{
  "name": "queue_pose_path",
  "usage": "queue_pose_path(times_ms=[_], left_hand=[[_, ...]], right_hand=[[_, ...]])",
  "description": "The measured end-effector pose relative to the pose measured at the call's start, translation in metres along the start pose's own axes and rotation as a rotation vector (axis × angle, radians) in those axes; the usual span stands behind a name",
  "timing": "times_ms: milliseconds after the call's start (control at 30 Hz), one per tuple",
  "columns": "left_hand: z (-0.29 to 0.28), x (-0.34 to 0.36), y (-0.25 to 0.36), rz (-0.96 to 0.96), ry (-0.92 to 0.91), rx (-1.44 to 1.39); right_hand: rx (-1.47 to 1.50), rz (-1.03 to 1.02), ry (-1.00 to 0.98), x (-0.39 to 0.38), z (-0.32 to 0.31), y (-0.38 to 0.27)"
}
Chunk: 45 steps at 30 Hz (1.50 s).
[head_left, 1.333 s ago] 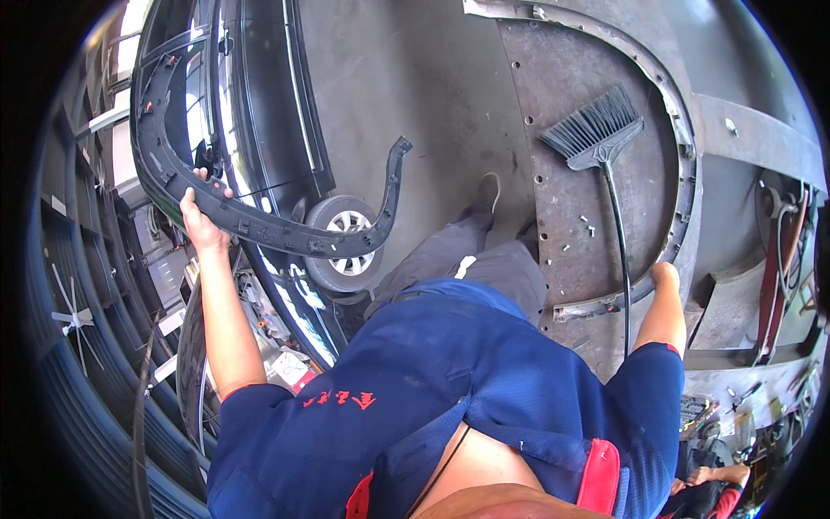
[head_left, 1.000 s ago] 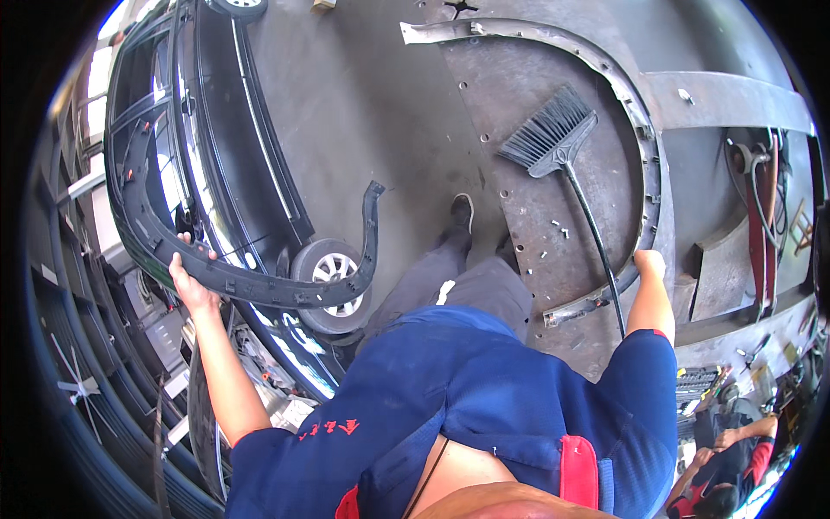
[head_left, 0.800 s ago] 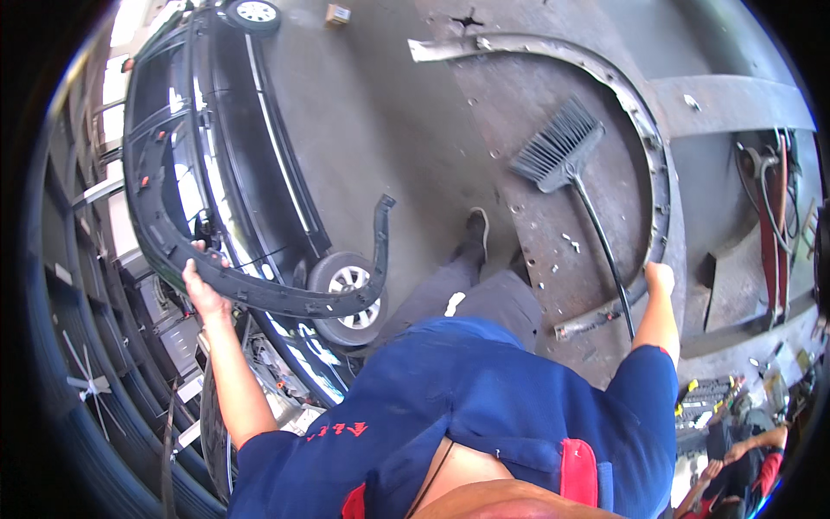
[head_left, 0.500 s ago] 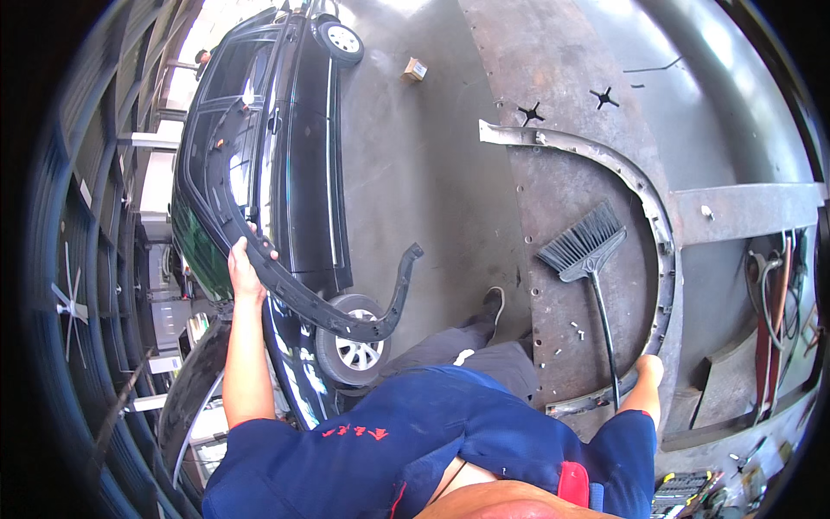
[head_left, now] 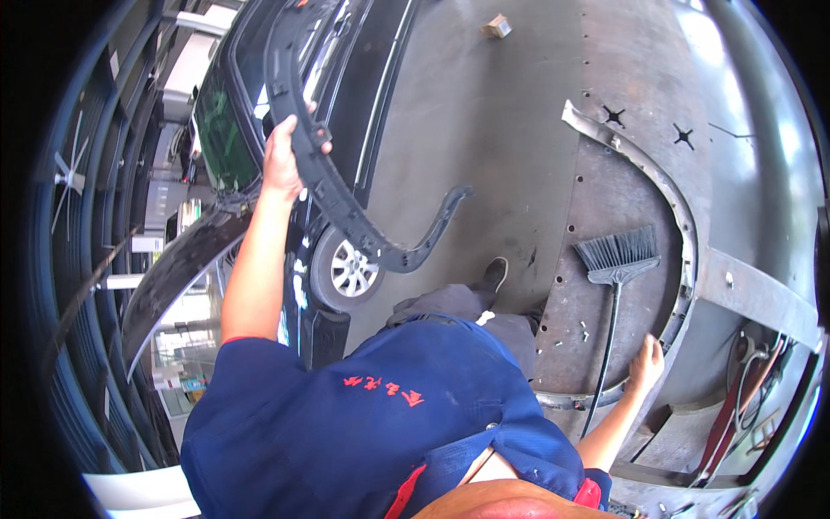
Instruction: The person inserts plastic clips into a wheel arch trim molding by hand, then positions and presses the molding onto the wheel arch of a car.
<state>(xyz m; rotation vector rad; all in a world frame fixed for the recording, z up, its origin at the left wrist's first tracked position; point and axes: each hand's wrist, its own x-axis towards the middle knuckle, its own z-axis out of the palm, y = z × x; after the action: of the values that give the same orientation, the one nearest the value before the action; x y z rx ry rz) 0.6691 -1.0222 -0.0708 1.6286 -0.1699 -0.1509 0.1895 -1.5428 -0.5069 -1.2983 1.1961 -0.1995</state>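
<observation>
At the far left, a curved dark panel (head_left: 177, 285) hangs beside the person's bare forearm. Next comes the left hand (head_left: 284, 160), raised in front of a black car (head_left: 367, 112), its fingers closed around a long, curved black strip (head_left: 333, 195). The strip's upper part runs up across the car; its lower part passes the edge of the wheel (head_left: 346, 270) and hooks upward over the grey floor (head_left: 467, 121). A small cardboard box (head_left: 498, 27) sits on that floor, well apart from the strip. Further right, a black broom (head_left: 616, 251) lies on a rusty metal platform (head_left: 596, 195), bristles away from the person, inside the bend of a pale, curved strip (head_left: 689, 233). The right hand (head_left: 646, 368) is at that strip's near part, fingers curled in; whether they grip it, I cannot tell.
</observation>
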Motion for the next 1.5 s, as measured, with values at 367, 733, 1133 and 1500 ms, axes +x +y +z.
queue_pose_path(times_ms=[367, 733, 1133, 1500], left_hand=[[-0.015, -0.03, 0.019, 0.08, -0.18, -0.25], [-0.072, -0.038, 0.002, 0.221, -0.204, -0.175], [-0.096, -0.015, -0.016, 0.286, -0.27, -0.159], [-0.077, -0.016, -0.012, 0.235, -0.371, -0.038]], right_hand=[[-0.124, -1.152, -0.789, -0.243, 0.336, -0.399], [-0.26, -1.563, -0.604, -0.358, 0.499, -0.476], [-0.452, -1.647, -0.398, -0.366, 0.537, -0.464], [-0.418, -1.65, -0.355, -0.344, 0.514, -0.456]])
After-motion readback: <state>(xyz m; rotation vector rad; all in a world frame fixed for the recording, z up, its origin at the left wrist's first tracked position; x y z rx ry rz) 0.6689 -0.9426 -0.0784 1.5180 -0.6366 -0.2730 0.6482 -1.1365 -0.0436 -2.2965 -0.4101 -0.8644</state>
